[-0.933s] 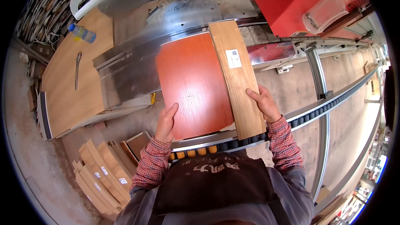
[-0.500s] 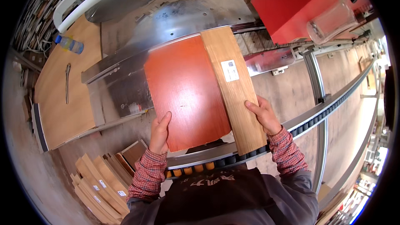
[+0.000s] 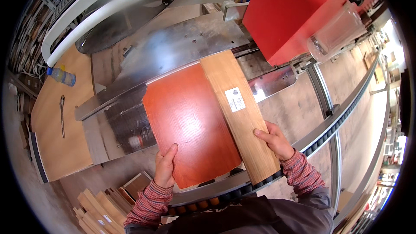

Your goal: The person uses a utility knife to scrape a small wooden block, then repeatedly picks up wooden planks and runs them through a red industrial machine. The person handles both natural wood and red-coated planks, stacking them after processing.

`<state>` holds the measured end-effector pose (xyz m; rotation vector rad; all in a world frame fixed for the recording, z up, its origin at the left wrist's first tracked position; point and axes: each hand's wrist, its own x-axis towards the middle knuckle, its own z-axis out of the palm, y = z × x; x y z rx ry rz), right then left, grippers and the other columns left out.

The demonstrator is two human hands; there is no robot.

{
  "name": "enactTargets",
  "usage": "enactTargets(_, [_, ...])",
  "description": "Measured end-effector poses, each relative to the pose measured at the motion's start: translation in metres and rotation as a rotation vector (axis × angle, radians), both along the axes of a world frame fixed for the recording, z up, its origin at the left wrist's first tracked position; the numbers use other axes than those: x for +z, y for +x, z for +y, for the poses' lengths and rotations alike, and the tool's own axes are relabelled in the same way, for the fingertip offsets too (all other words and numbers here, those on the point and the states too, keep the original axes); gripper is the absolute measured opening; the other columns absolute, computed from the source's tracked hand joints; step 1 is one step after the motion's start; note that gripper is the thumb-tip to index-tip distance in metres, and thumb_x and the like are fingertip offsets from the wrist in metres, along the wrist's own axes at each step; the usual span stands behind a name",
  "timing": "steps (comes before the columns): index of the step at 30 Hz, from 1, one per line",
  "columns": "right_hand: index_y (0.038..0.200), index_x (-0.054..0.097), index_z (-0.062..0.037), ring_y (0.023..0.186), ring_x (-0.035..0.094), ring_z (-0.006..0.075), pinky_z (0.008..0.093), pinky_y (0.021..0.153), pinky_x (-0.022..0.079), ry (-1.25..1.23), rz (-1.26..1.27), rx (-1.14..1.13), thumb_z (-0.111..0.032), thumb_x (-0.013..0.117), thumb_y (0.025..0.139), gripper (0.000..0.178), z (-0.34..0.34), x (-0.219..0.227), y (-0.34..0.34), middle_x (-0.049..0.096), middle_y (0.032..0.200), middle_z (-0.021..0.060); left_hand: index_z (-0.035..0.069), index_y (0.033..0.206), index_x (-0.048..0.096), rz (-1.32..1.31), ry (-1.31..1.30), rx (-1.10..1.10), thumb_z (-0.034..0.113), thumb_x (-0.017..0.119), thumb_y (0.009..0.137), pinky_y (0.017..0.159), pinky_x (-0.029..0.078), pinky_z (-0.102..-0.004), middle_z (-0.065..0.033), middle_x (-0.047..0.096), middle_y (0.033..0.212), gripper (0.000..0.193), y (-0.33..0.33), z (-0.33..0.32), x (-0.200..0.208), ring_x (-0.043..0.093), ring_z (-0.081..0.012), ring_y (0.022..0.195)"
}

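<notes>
My left hand [image 3: 164, 167] grips the near left edge of a red-orange wood-grain board [image 3: 193, 125], its thumb on top and its fingers hidden beneath. My right hand [image 3: 276, 141] is closed on the right edge of a narrow light-brown wood strip [image 3: 226, 87], thumb on its face. A white label [image 3: 235, 99] is stuck on the strip. Side by side, board and strip lie flat, the strip against the board's right edge. Their far ends reach the metal plate [image 3: 186, 34] of a machine, and their near ends overhang a rail with black rollers [image 3: 247, 189].
A red machine housing [image 3: 294, 13] with a clear plastic cover stands at far right. White curved bars [image 3: 108, 6] cross the far left. On a tan board [image 3: 56, 117] rest a bottle [image 3: 65, 78] and a metal tool [image 3: 62, 115]. Wood strips [image 3: 97, 208] stand at lower left.
The whole scene sits lower in the picture, as the view has tilted up. Both hands keep the same grip on the board and the strip, which stay side by side.
</notes>
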<state>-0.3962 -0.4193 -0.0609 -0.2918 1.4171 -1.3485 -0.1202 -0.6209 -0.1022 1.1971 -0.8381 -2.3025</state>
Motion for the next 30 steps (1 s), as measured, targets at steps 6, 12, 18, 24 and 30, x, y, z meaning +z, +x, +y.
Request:
enactTargets(6, [0.135,0.051,0.0057,0.104,0.065,0.0153,0.0309,0.092,0.052,0.011,0.023,-0.028,-0.019,0.061,0.1,0.044,0.024,-0.004,-0.046,0.066,0.12,0.0102,-0.003,0.127,0.059,0.054,0.038,-0.029,0.015,0.06,0.1,0.091,0.055,-0.035,-0.0112,0.068,0.12,0.033,-0.047,0.024,0.002,0.066,-0.0195,0.105])
enactTargets(12, [0.134,0.052,0.0053,0.103,0.065,0.0145,0.0303,0.091,0.052,0.015,0.047,-0.042,-0.019,0.062,0.099,0.043,0.06,-0.009,-0.113,0.067,0.12,0.01,-0.004,0.128,0.058,0.112,0.057,-0.031,0.016,0.059,0.101,0.089,0.055,-0.0353,-0.012,0.066,0.121,0.033,-0.117,0.057,0.003,0.066,-0.02,0.104])
enactTargets(18, [0.133,0.052,0.0049,0.101,0.067,0.0149,0.03,0.089,0.054,0.012,0.055,-0.036,-0.021,0.063,0.099,0.045,0.091,-0.007,-0.18,0.067,0.118,0.0101,-0.003,0.13,0.056,0.121,0.057,-0.046,0.017,0.06,0.101,0.089,0.055,-0.0355,-0.0117,0.065,0.122,0.036,-0.186,0.089,0.001,0.066,-0.0191,0.104])
enactTargets(24, [0.133,0.053,0.0054,0.099,0.068,0.0162,0.0308,0.087,0.055,-0.003,0.091,-0.006,-0.022,0.063,0.098,0.045,0.127,-0.012,-0.25,0.069,0.115,0.0104,-0.003,0.132,0.055,0.202,0.058,-0.07,0.018,0.06,0.101,0.09,0.054,-0.0351,-0.0118,0.064,0.124,0.038,-0.252,0.123,-0.002,0.064,-0.0192,0.108])
enactTargets(30, [0.133,0.053,0.0059,0.1,0.069,0.0189,0.0324,0.088,0.056,0.032,0.166,-0.016,-0.023,0.062,0.098,0.046,0.162,-0.016,-0.314,0.068,0.116,0.0122,-0.003,0.127,0.058,0.225,-0.014,-0.057,0.019,0.06,0.1,0.086,0.054,-0.0332,-0.0107,0.065,0.119,0.035,-0.318,0.157,-0.022,0.064,-0.0178,0.104])
